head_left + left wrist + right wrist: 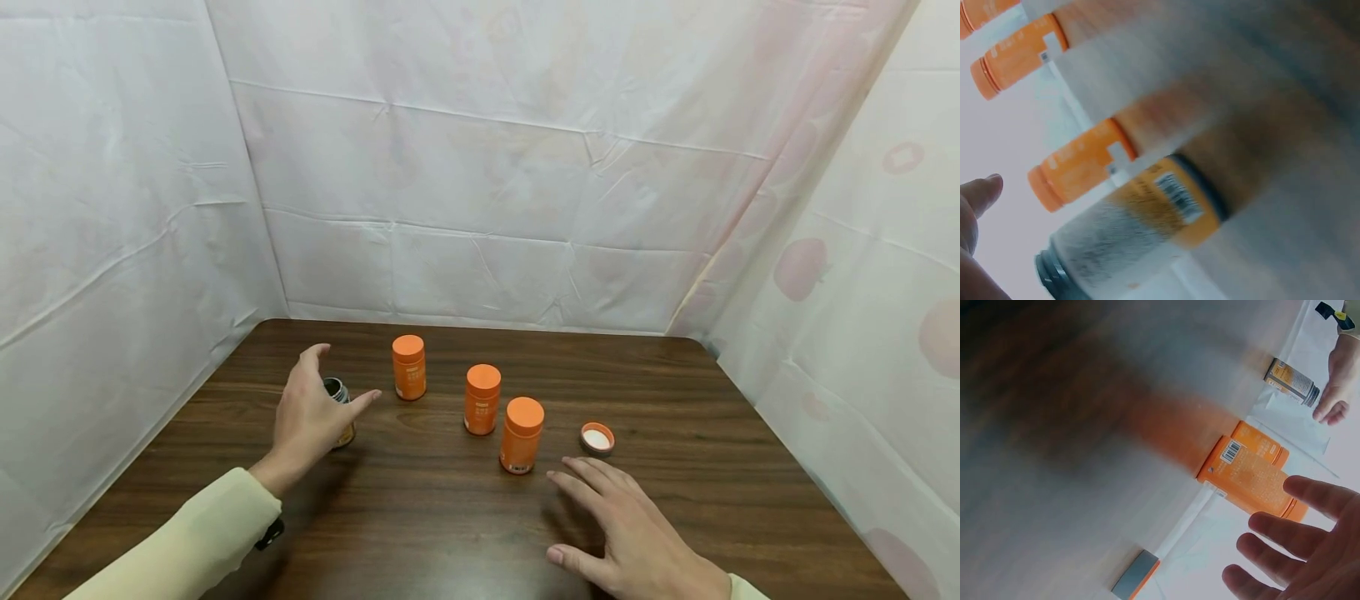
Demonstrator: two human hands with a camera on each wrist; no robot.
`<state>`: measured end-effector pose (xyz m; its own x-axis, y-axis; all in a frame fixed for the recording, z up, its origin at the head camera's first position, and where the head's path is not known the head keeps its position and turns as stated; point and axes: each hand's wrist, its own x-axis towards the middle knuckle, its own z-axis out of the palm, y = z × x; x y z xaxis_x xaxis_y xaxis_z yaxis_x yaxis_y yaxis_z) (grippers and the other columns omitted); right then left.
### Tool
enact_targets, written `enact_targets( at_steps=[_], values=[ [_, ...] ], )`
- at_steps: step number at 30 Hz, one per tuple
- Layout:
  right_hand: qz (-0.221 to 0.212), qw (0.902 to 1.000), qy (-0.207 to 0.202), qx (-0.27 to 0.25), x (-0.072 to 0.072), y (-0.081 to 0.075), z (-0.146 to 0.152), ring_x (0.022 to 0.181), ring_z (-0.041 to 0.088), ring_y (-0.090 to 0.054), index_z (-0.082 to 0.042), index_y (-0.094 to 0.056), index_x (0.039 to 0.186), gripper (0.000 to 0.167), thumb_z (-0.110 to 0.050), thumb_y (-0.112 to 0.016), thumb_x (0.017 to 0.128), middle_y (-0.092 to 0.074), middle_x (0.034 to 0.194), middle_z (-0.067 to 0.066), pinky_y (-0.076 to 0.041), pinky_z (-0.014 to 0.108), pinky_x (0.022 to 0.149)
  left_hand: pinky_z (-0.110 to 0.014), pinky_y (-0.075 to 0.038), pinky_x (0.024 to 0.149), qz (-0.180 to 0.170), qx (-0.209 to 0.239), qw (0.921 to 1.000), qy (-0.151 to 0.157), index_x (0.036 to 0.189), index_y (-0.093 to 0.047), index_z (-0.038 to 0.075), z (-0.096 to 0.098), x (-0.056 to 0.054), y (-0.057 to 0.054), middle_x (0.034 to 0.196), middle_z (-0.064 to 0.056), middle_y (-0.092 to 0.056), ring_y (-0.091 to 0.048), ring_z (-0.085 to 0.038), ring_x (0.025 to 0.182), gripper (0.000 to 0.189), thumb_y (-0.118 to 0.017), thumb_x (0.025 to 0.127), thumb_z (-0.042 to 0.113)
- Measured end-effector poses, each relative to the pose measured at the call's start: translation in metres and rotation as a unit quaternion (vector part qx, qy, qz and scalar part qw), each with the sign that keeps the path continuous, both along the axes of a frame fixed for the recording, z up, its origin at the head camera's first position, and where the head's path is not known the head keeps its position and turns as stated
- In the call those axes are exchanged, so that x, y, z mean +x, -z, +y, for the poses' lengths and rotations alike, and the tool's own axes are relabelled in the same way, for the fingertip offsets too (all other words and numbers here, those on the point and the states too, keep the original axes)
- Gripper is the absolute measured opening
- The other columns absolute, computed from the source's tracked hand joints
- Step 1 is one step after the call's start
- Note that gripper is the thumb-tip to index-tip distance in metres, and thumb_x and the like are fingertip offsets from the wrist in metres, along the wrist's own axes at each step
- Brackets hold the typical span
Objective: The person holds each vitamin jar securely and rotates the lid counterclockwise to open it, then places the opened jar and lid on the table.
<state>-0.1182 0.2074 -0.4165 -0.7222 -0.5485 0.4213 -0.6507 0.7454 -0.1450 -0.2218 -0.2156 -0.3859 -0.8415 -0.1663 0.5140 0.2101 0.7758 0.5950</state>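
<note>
At the table's left, my left hand (311,421) is spread beside an uncapped jar (346,435), thumb and fingers apart around its top. In the left wrist view the jar (1141,228) has a threaded neck and a yellow label with a barcode; the thumb (982,194) stands clear of it. My right hand (637,533) hovers at the right with fingers spread, holding nothing. Nearest to it are an orange bottle (521,437) and an upturned lid (597,437) with an orange rim and white inside. In the right wrist view, the fingers (1279,569) are extended near the bottle (1247,481).
Two more orange capped bottles stand upright: one in the middle (482,400), one farther back (409,368). The dark wooden table (420,533) meets pale patterned sheets (480,167) at its back and sides.
</note>
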Motion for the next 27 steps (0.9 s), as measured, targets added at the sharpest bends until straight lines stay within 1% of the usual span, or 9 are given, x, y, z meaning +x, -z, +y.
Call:
enact_targets(
  at_steps=[2,5,7,11,13,16,20,23,27],
  values=[
    [0.005,1.0,0.003,-0.006,0.0,-0.001,0.0,0.139,0.021,-0.047,-0.034,-0.052,0.149,0.072,-0.061,-0.075,0.086,-0.047,0.153,-0.007,-0.045,0.051,0.102,-0.062,-0.049,0.088,0.023,-0.008,0.9997,0.008,0.148,-0.04,-0.002,0.006,-0.001,-0.004,0.142,-0.027,-0.051,-0.052,-0.044,0.124,0.099,-0.094,0.073,0.033],
    [0.012,0.9998,0.005,-0.013,0.0,-0.002,0.001,0.138,0.021,-0.048,-0.032,-0.053,0.147,0.071,-0.059,-0.076,0.085,-0.047,0.153,-0.007,-0.045,0.052,0.102,-0.062,-0.048,0.09,0.042,-0.013,0.9988,0.023,0.147,-0.042,0.0,0.013,-0.002,-0.009,0.145,-0.024,-0.05,-0.051,-0.043,0.128,0.097,-0.094,0.073,0.033],
    [0.009,0.9998,0.008,-0.017,0.0,-0.002,0.001,0.137,0.02,-0.048,-0.031,-0.054,0.147,0.07,-0.058,-0.076,0.086,-0.048,0.152,-0.008,-0.045,0.052,0.102,-0.062,-0.048,0.092,0.048,-0.013,0.9983,0.031,0.146,-0.044,0.001,0.018,-0.003,-0.012,0.145,-0.022,-0.05,-0.051,-0.043,0.129,0.095,-0.095,0.073,0.034],
    [0.0,0.9996,0.015,-0.022,-0.001,-0.002,0.002,0.137,0.02,-0.048,-0.029,-0.056,0.146,0.07,-0.058,-0.076,0.086,-0.048,0.152,-0.007,-0.044,0.054,0.102,-0.062,-0.047,0.094,0.047,-0.011,0.9979,0.044,0.145,-0.046,0.001,0.029,-0.005,-0.014,0.143,-0.021,-0.053,-0.052,-0.042,0.127,0.093,-0.094,0.073,0.035],
    [0.0,0.9996,0.016,-0.023,-0.001,-0.002,0.002,0.137,0.02,-0.048,-0.028,-0.056,0.145,0.069,-0.059,-0.076,0.086,-0.048,0.152,-0.007,-0.045,0.054,0.101,-0.061,-0.048,0.093,0.044,-0.009,0.9979,0.045,0.145,-0.047,0.002,0.033,-0.006,-0.015,0.142,-0.021,-0.055,-0.055,-0.042,0.125,0.092,-0.094,0.073,0.036],
    [0.008,0.9996,0.014,-0.025,0.0,-0.002,0.002,0.136,0.02,-0.049,-0.027,-0.057,0.144,0.069,-0.06,-0.074,0.087,-0.049,0.151,-0.008,-0.045,0.053,0.101,-0.059,-0.048,0.096,0.036,-0.001,0.9978,0.055,0.145,-0.047,0.001,0.039,-0.009,-0.015,0.142,-0.021,-0.055,-0.056,-0.041,0.125,0.091,-0.094,0.074,0.035],
    [0.01,0.9995,0.014,-0.025,0.0,-0.002,0.002,0.136,0.02,-0.049,-0.026,-0.057,0.144,0.069,-0.06,-0.075,0.086,-0.049,0.151,-0.008,-0.045,0.053,0.101,-0.058,-0.047,0.099,0.018,0.014,0.9973,0.07,0.146,-0.046,0.0,0.045,-0.012,-0.016,0.142,-0.021,-0.055,-0.056,-0.042,0.125,0.091,-0.093,0.076,0.034],
    [0.005,0.9996,0.017,-0.023,0.0,-0.002,0.002,0.137,0.02,-0.049,-0.026,-0.057,0.144,0.07,-0.058,-0.077,0.085,-0.049,0.151,-0.007,-0.044,0.054,0.102,-0.058,-0.047,0.099,0.003,0.022,0.9974,0.068,0.146,-0.046,0.0,0.049,-0.015,-0.013,0.139,-0.022,-0.056,-0.056,-0.042,0.124,0.09,-0.092,0.077,0.036],
    [-0.002,0.9995,0.022,-0.021,0.0,-0.002,0.002,0.137,0.02,-0.048,-0.027,-0.057,0.145,0.07,-0.058,-0.077,0.085,-0.048,0.152,-0.007,-0.045,0.054,0.101,-0.056,-0.047,0.099,-0.021,0.039,0.9973,0.058,0.145,-0.046,0.0,0.055,-0.021,-0.009,0.136,-0.023,-0.057,-0.056,-0.04,0.122,0.089,-0.09,0.078,0.04]
  ],
)
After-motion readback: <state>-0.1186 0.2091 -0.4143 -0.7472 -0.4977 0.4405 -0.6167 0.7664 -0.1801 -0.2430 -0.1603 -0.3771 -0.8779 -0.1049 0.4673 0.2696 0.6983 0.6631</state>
